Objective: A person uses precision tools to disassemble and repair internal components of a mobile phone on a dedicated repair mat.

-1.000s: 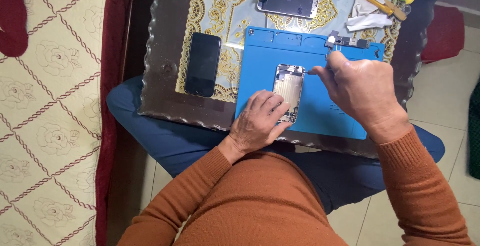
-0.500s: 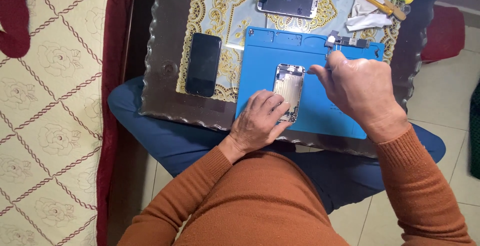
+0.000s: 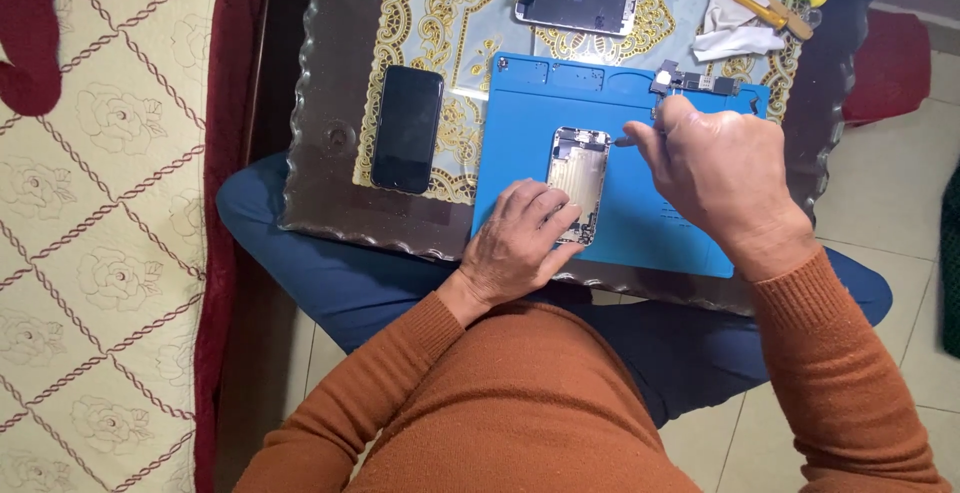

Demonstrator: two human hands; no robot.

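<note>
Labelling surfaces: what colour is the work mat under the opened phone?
Blue mat, clearest in the head view.

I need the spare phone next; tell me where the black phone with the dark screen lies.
In the head view, the black phone lies flat on the glass-topped table, left of the blue work mat and beyond the left hand.

Glass-topped table (image 3: 330,143) (scalloped edge), pale tiled floor (image 3: 900,213), quilted cream sofa (image 3: 90,233).
</note>
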